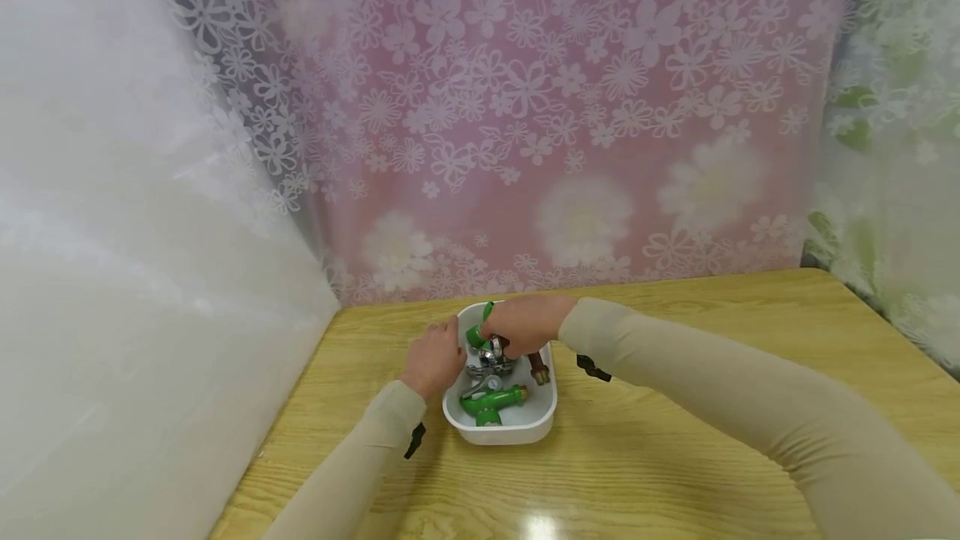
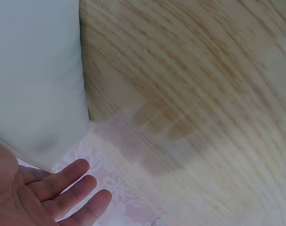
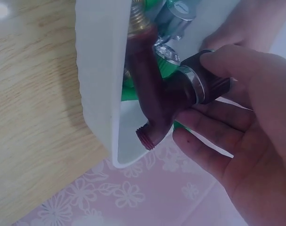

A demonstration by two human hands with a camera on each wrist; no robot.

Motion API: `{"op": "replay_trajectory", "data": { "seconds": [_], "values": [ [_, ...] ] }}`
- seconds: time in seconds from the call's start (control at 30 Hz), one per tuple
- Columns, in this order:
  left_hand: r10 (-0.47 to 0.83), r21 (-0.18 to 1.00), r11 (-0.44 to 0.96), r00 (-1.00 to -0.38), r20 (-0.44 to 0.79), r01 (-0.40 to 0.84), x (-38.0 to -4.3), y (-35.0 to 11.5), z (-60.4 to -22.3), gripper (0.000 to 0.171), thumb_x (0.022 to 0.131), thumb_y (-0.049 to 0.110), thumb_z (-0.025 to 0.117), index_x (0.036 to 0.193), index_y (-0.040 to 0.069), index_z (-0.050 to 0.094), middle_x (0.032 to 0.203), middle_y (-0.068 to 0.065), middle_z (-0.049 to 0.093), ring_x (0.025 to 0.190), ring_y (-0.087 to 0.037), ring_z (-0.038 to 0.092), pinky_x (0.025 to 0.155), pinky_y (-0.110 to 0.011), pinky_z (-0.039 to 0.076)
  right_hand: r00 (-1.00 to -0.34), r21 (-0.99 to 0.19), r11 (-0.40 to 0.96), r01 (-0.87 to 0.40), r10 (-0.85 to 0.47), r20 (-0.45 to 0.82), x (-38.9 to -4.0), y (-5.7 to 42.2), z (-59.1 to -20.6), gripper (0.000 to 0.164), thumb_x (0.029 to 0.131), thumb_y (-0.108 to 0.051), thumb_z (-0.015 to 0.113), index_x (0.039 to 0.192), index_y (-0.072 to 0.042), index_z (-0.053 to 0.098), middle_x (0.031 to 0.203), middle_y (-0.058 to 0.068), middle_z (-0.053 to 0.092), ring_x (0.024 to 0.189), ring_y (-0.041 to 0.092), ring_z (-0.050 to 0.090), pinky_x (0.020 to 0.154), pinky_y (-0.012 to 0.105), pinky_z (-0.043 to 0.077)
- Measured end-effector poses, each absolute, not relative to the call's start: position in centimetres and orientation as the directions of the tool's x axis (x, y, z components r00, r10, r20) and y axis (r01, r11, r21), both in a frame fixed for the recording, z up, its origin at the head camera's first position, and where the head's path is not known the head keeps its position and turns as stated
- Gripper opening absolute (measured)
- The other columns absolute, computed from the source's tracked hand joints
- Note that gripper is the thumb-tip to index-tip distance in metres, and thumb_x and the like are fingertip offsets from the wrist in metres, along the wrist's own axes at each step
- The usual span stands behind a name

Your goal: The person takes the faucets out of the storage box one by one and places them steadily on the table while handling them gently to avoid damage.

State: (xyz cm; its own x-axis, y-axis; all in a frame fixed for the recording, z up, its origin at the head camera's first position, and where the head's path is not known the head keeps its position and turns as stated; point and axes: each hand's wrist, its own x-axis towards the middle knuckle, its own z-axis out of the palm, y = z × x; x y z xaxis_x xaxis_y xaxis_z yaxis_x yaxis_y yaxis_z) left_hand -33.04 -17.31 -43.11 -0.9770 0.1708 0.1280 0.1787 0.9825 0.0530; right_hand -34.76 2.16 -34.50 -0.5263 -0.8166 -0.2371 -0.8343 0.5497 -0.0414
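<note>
A dark red tap (image 3: 152,80) with a black handle and a brass threaded end is gripped by my right hand (image 1: 528,325), thumb on the handle and fingers beneath it. The tap lies over the right side of a white plastic tub (image 1: 510,434). On the tub's left rim, my left hand (image 1: 435,359) holds the edge; several of its fingers (image 2: 69,190) extend past the wall in the left wrist view. Inside the tub are a green tap (image 1: 495,400) at the near end, chrome fittings (image 1: 491,357) mid-tub and another green piece (image 1: 476,337), partly covered by the right hand.
The tub stands on a wood-grain table (image 1: 675,440) near its back edge. A pink flowered curtain (image 1: 570,123) hangs right behind the table. White sheeting (image 1: 150,273) borders the left side, and a pale leafy curtain (image 1: 892,190) the right.
</note>
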Motion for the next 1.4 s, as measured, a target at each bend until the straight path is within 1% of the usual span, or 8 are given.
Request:
{"op": "replay_trajectory", "data": {
  "seconds": [0.17, 0.47, 0.67, 0.9, 1.0, 1.1, 1.23, 1.4],
  "values": [
    [0.165, 0.056, 0.983, -0.978, 0.124, 0.173, -33.1, -17.5, -43.3, 0.057, 0.099, 0.022, 0.057, 0.149, -0.001, 0.041, 0.131, -0.019, 0.063, 0.12, -0.034, 0.061, 0.085, -0.049, 0.058, -0.523, -0.069, 0.55, -0.832, -0.82, -0.232, -34.6, 2.5, -33.7, 0.032, 0.096, -0.016, 0.068, 0.127, -0.016, 0.065, 0.097, -0.008, 0.065, 0.078, 0.006, 0.059, 0.071, 0.026, 0.052],
    [0.171, 0.048, 0.983, -0.976, 0.134, 0.178, -33.2, -17.7, -43.6, 0.058, 0.099, 0.023, 0.058, 0.149, -0.001, 0.041, 0.129, -0.018, 0.064, 0.117, -0.033, 0.062, 0.084, -0.048, 0.058, -0.52, -0.059, 0.542, -0.838, -0.827, -0.216, -34.1, 3.0, -32.8, 0.028, 0.096, -0.018, 0.068, 0.124, -0.014, 0.066, 0.094, -0.009, 0.063, 0.078, 0.005, 0.058, 0.071, 0.025, 0.051],
    [0.174, 0.04, 0.982, -0.974, 0.147, 0.182, -33.1, -17.6, -43.6, 0.056, 0.098, 0.022, 0.059, 0.147, -0.001, 0.043, 0.127, -0.018, 0.065, 0.115, -0.033, 0.063, 0.085, -0.048, 0.058, -0.54, -0.053, 0.562, -0.826, -0.814, -0.217, -34.0, 3.9, -32.4, 0.025, 0.095, -0.015, 0.067, 0.12, -0.013, 0.068, 0.094, -0.009, 0.063, 0.077, 0.007, 0.056, 0.07, 0.026, 0.05],
    [0.175, 0.036, 0.983, -0.972, 0.154, 0.183, -33.1, -17.4, -43.5, 0.057, 0.097, 0.021, 0.06, 0.147, -0.001, 0.044, 0.126, -0.018, 0.065, 0.114, -0.033, 0.064, 0.083, -0.047, 0.059, -0.562, -0.066, 0.587, -0.807, -0.797, -0.222, -33.9, 5.6, -32.4, 0.024, 0.094, -0.015, 0.069, 0.119, -0.013, 0.068, 0.097, -0.006, 0.067, 0.077, 0.005, 0.059, 0.071, 0.025, 0.052],
    [0.174, 0.035, 0.983, -0.973, 0.15, 0.181, -33.2, -17.4, -43.5, 0.057, 0.098, 0.022, 0.059, 0.148, -0.001, 0.043, 0.128, -0.018, 0.065, 0.115, -0.033, 0.063, 0.083, -0.047, 0.058, -0.58, -0.055, 0.605, -0.794, -0.782, -0.229, -33.9, 6.4, -32.5, 0.026, 0.095, -0.016, 0.067, 0.121, -0.011, 0.068, 0.097, -0.005, 0.067, 0.074, 0.006, 0.057, 0.069, 0.027, 0.05],
    [0.174, 0.034, 0.983, -0.973, 0.15, 0.181, -33.2, -17.5, -43.5, 0.057, 0.098, 0.022, 0.059, 0.148, -0.001, 0.044, 0.127, -0.018, 0.065, 0.114, -0.032, 0.063, 0.083, -0.047, 0.058, -0.596, -0.052, 0.623, -0.78, -0.766, -0.239, -33.9, 7.0, -32.7, 0.025, 0.096, -0.015, 0.066, 0.12, -0.011, 0.069, 0.092, -0.006, 0.065, 0.07, 0.008, 0.055, 0.066, 0.029, 0.047],
    [0.179, 0.028, 0.982, -0.972, 0.151, 0.185, -33.1, -17.5, -43.6, 0.054, 0.098, 0.022, 0.058, 0.146, 0.0, 0.045, 0.124, -0.017, 0.066, 0.112, -0.032, 0.064, 0.081, -0.047, 0.059, -0.612, -0.053, 0.642, -0.765, -0.75, -0.251, -34.1, 8.0, -33.1, 0.02, 0.096, -0.015, 0.066, 0.116, -0.013, 0.07, 0.087, -0.007, 0.064, 0.067, 0.009, 0.052, 0.064, 0.03, 0.043],
    [0.181, 0.03, 0.982, -0.971, 0.154, 0.188, -33.0, -17.4, -43.6, 0.053, 0.098, 0.023, 0.058, 0.145, 0.0, 0.045, 0.123, -0.017, 0.066, 0.11, -0.031, 0.064, 0.079, -0.047, 0.059, -0.633, -0.048, 0.667, -0.743, -0.725, -0.272, -34.5, 9.2, -34.0, 0.022, 0.097, -0.017, 0.066, 0.118, -0.014, 0.07, 0.087, -0.008, 0.064, 0.066, 0.008, 0.051, 0.063, 0.03, 0.042]
  ]
}}
